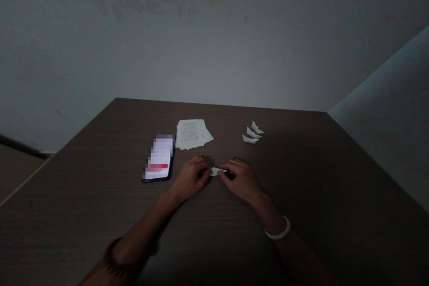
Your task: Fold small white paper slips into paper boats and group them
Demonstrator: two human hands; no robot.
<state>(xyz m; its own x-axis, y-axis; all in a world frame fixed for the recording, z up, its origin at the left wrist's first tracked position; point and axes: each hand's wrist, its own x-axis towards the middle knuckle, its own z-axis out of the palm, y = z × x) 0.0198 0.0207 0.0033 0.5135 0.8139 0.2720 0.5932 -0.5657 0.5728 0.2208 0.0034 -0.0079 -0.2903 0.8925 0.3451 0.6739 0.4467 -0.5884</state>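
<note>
Between my two hands is a small folded piece of white paper (217, 171), close to the tabletop. My left hand (193, 176) pinches its left end between thumb and fingers. On the other side, my right hand (241, 179) grips the right end, with the thumb in front of the paper. Fingertips cover both ends, so its full shape is hidden. Beyond my right hand, three small folded paper boats (254, 133) stand close together in a slanting row.
A loose stack of printed paper sheets (192, 133) lies beyond my left hand. Left of it rests a phone (159, 158) with a lit, blurred screen. The brown wooden table (321, 165) meets a grey wall (214, 53) at the back.
</note>
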